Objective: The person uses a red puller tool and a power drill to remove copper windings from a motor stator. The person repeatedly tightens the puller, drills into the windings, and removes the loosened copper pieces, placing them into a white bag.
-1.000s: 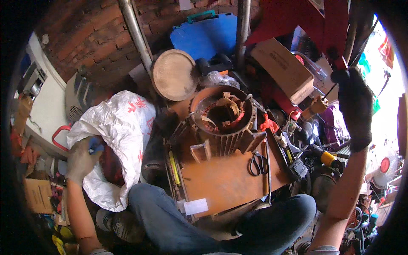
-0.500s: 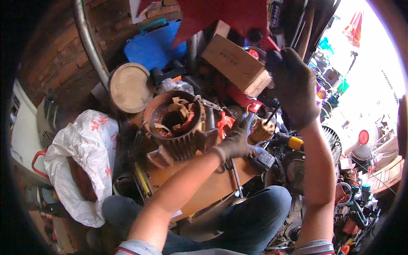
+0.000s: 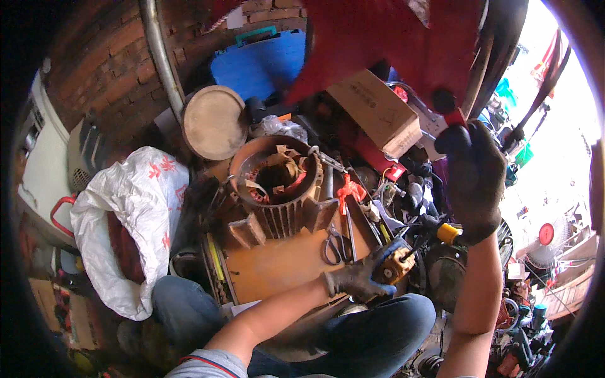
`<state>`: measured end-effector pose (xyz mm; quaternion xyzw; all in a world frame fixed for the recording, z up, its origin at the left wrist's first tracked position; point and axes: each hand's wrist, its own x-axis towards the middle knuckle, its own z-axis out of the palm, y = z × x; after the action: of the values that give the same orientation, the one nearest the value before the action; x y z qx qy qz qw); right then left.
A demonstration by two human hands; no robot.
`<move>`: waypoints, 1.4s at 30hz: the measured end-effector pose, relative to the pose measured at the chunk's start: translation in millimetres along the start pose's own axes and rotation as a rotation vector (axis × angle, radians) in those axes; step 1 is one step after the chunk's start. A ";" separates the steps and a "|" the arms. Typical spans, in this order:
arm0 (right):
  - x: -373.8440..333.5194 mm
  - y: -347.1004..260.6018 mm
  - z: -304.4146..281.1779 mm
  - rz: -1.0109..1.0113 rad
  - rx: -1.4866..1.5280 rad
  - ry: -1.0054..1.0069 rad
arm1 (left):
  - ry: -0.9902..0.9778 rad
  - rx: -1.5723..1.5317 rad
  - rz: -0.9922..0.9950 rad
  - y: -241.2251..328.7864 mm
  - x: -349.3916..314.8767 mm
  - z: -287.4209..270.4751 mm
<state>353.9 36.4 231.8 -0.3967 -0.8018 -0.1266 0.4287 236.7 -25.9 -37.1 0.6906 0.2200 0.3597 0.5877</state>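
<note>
My gloved left hand [image 3: 365, 277] curls round a yellow, block-shaped thing with a dark rod or cord [image 3: 397, 266], low beside the board's right edge. High on the right, my gloved right hand [image 3: 474, 179] is closed at the narrow end of a red bar [image 3: 455, 118]. The bar runs up toward a dark knob and a large red sheet-like mass [image 3: 372, 38], blurred and cut off by the upper edge. A rusty finned motor housing [image 3: 277, 217] stands on the orange-brown board [image 3: 271, 264], with torn paper and red pieces inside. Scissors [image 3: 336, 247] lie near my left hand.
A white plastic bag [image 3: 129, 220] slumps at the left. Behind the housing are a round tan lid [image 3: 214, 123], a blue case [image 3: 258, 66] and a cardboard box [image 3: 378, 113]. Tools and cables crowd the right side, with a white fan [image 3: 546, 234] farther off.
My left hand has come down and nearer, bringing the yellow thing along; the scissors now show. My right hand and the red bar have moved down and right. The view has turned slightly.
</note>
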 end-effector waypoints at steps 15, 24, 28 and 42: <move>-2.2 -10.8 7.4 0.071 -0.154 -0.003 | 0.256 -0.304 -0.055 -12.1 -50.0 5.5; -17.3 12.2 7.2 0.024 -0.217 -0.049 | 0.346 0.113 -0.101 3.3 -50.1 -8.9; -23.8 8.4 11.4 0.215 -0.021 -0.043 | 0.342 0.225 -0.209 27.1 -43.1 -8.9; -51.8 47.3 49.6 0.305 -0.042 0.018 | 0.269 0.287 -0.216 -3.3 32.7 31.0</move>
<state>376.5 66.9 154.7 -0.5215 -0.7257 -0.0802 0.4417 281.5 -21.8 -34.1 0.6853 0.4180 0.3485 0.4839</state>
